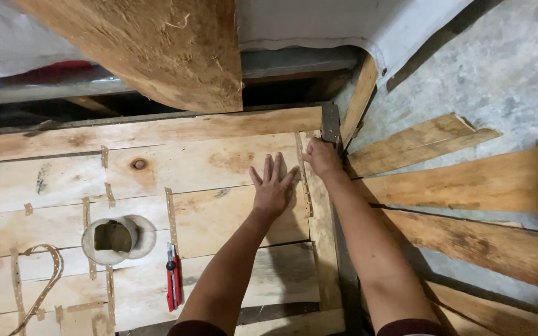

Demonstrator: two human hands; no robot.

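My left hand (273,185) lies flat with fingers spread on a wooden plank panel (207,218), close to its right edge. Just to its right, my right hand (322,157) grips the upper right corner of the panel, next to a dark metal bracket (330,124). Thin perforated strips (170,214) run across the joints between the planks. Nothing is held in my left hand.
A red utility knife (173,284) lies on the panel near the bottom. A roll of tape (114,239) sits to its left, and a loose perforated strip (38,280) curls at lower left. Loose planks (468,186) lie on concrete at right. A rough board (157,50) leans overhead.
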